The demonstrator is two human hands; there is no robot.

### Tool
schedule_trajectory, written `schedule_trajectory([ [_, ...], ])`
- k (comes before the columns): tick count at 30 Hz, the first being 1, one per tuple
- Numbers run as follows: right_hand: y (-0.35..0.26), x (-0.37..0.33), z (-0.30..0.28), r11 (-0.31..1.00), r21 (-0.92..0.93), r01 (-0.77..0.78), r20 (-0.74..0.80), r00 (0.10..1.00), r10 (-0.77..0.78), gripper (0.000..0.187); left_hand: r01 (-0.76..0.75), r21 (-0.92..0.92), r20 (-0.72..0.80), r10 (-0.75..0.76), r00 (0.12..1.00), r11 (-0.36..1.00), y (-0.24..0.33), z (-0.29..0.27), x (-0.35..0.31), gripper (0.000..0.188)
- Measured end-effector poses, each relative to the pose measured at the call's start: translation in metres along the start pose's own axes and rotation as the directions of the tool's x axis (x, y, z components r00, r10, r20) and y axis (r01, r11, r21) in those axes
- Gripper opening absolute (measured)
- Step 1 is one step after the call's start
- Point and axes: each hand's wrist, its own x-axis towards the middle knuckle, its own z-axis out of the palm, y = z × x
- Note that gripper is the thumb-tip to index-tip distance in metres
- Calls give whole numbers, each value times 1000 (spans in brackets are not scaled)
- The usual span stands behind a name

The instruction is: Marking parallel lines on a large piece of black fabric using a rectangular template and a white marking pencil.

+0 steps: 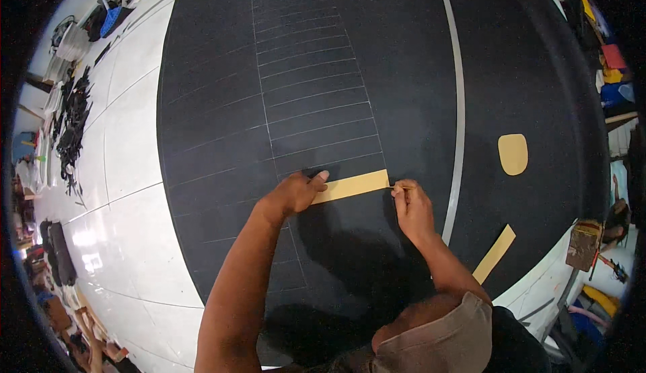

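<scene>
A large black sheet [377, 70] lies spread on a white tiled floor, marked with several thin pale lines forming a column of bars. My left hand [296, 192] presses flat on the left end of a tan rectangular strip template [353, 186] lying on the sheet. My right hand [412, 206] pinches a thin marking tool [402, 188] whose tip touches the strip's right end.
A long metal ruler [459, 114] lies on the sheet to the right. A rounded tan template [513, 153] and a second tan strip [494, 253] rest further right. Dark scraps [70, 127] are piled at the left. A brush-like tool [584, 245] sits at right.
</scene>
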Motion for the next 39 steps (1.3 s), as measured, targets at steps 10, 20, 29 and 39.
schedule_trajectory([
  [10, -16, -1, 2, 984, -90, 153, 10, 988, -152, 13, -9, 25, 20, 9, 1000, 1000, -6, 1, 6, 77],
  [20, -35, 10, 4, 941, 150, 302, -108, 951, -288, 18, -84, 46, -61, 87, 994, 995, -11, 11, 4, 69],
  [29, -1, -25, 2, 977, 102, 186, -15, 983, -185, 19, -204, 389, -517, 396, 759, 898, -30, 104, -49, 52],
  [39, 13, -59, 10, 952, -191, 238, 194, 960, -201, 29, -132, 387, -582, 353, 732, 912, -34, 167, -65, 67],
])
